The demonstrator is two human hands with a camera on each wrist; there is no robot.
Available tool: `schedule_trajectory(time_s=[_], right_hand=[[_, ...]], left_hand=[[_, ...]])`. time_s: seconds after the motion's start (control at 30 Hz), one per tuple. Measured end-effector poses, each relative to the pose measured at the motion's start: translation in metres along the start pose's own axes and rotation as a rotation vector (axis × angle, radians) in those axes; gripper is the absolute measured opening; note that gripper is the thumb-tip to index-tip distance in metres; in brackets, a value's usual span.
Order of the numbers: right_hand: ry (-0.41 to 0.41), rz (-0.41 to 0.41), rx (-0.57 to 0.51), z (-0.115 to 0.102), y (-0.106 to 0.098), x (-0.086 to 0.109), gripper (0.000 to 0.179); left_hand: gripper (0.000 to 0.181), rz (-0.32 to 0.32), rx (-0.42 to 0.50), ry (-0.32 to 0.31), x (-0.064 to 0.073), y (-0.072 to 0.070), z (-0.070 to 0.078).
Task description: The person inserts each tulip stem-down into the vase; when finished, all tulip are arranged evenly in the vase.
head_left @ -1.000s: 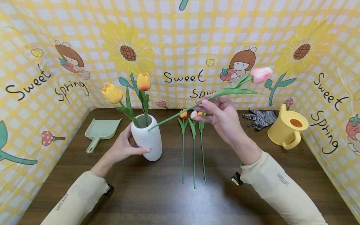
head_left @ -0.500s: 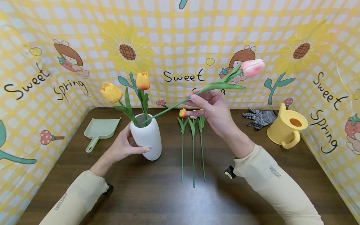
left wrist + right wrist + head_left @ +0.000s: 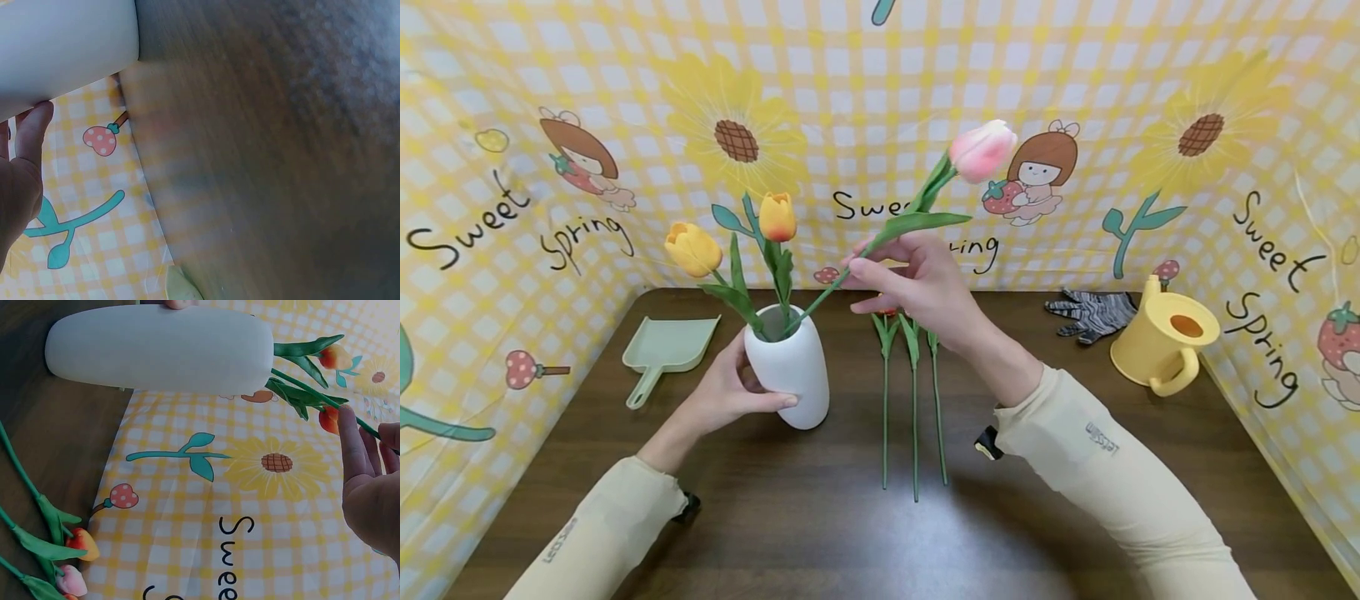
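Observation:
My left hand [image 3: 730,383] grips a white vase [image 3: 790,375] from its left side, thumb across the front; the left wrist view shows fingers at the vase wall [image 3: 62,50]. A yellow tulip [image 3: 694,250] and an orange-yellow tulip [image 3: 778,218] stand in the vase. Between thumb and fingers, my right hand [image 3: 925,287] pinches the green stem of a pink tulip [image 3: 981,152]. That stem slants down to the left, its lower end inside the vase mouth, where the tip is hidden. In the right wrist view the stem [image 3: 306,390] runs into the opening past the other leaves.
Several tulips, three stems [image 3: 914,417] side by side, lie on the brown table [image 3: 820,533], their heads partly behind my right hand. A pale green dustpan [image 3: 672,346] lies at left. A grey knit glove [image 3: 1090,317] and a yellow watering can [image 3: 1161,337] are at right.
My right hand has moved left with the pink tulip, tilting it more upright. The stem end has gone from in front of the vase rim into the mouth. The left hand stays on the vase.

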State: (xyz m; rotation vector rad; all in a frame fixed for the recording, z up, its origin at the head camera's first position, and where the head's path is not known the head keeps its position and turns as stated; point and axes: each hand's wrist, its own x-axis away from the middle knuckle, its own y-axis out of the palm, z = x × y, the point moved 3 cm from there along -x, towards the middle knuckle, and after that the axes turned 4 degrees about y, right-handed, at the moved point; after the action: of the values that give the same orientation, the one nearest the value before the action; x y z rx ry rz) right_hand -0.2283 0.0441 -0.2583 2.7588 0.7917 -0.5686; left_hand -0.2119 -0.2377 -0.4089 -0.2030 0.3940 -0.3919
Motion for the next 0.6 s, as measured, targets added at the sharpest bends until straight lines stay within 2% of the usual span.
schedule_trajectory(time_s=[0.23, 0.47, 0.6], right_hand=[[0.061, -0.043, 0.003, 0.008, 0.019, -0.01, 0.016], [0.079, -0.011, -0.098, 0.022, 0.031, -0.015, 0.014], [0.081, 0.022, -0.101, 0.029, 0.033, -0.016, 0.016]], left_hand=[[0.099, 0.015, 0.007, -0.02, 0.001, 0.001, 0.0], [0.099, 0.015, 0.005, -0.018, 0.001, 0.001, 0.001], [0.099, 0.011, -0.002, -0.01, -0.001, 0.001, 0.001]])
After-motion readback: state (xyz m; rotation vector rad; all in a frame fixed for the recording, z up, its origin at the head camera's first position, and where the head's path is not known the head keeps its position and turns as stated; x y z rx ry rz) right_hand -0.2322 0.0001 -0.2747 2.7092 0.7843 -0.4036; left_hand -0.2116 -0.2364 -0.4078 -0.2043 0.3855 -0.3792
